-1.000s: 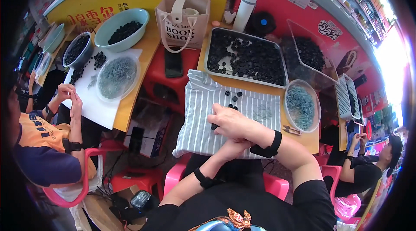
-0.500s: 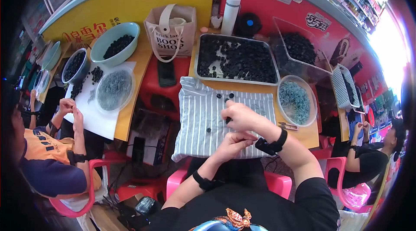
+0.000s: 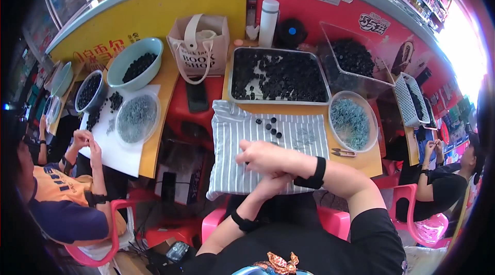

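A striped grey-and-white cloth [image 3: 227, 135] lies in front of me. My right hand [image 3: 263, 156] reaches leftward low over it, fingers bent together; what they hold, if anything, is hidden. Below and partly behind the right wrist is my left hand [image 3: 272, 184], its fingers curled closed, their tips mostly covered. Past my hands, several small round black pieces [image 3: 273, 131] sit in a loose group on the cloth. Thin blue-green strands [image 3: 305, 138] are scattered to their right.
Behind the cloth stands a metal tray [image 3: 281, 102] of black pieces. To the right are a round tub [image 3: 368, 143] of blue-green strands, small snips [image 3: 344, 152] and a clear bin [image 3: 381, 86]. A tote bag [image 3: 216, 53] and white bottle [image 3: 268, 25] stand farther back. Co-workers sit either side.
My right hand has moved left and nearer, over the spot where a lone black piece lay. The black pieces at the back of the cloth now show uncovered. My left hand has shifted slightly nearer.
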{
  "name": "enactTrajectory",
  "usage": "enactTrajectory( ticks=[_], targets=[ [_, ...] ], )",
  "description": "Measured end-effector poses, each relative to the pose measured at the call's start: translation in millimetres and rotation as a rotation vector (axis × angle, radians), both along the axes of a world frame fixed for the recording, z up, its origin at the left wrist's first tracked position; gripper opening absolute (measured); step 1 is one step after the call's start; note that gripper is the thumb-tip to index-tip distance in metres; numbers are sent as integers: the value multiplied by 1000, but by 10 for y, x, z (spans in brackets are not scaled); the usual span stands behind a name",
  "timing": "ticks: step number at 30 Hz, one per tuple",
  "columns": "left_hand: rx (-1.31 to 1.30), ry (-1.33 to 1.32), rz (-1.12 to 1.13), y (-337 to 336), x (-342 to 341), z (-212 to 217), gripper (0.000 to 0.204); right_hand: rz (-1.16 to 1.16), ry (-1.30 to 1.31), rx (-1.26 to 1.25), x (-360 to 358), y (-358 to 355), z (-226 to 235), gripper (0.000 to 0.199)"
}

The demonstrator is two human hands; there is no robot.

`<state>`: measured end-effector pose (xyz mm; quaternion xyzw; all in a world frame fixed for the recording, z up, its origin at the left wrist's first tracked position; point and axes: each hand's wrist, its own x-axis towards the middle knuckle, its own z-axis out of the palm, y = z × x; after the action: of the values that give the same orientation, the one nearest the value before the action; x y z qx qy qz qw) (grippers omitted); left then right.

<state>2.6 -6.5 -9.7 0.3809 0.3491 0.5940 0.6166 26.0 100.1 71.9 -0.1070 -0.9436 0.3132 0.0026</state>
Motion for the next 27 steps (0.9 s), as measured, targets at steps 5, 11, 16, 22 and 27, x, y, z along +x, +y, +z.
enactTrajectory(
  ticks=[5,11,16,22,27],
  targets=[
    [-34,-112,-110,29,-38,-252,36,14,-45,103,-61,17,-76,11],
    [2,-201,-211,120,-58,78,20,-282,98,142,331,282,-114,13],
    [-2,-119,-206,121,-97,71,20,-469,308,159,503,418,-153,18],
    [-25,-123,-213,119,-90,46,19,-523,198,165,565,508,-284,18],
    [-27,-115,-231,141,-59,48,19,-506,187,251,662,472,-256,14]
  ],
)
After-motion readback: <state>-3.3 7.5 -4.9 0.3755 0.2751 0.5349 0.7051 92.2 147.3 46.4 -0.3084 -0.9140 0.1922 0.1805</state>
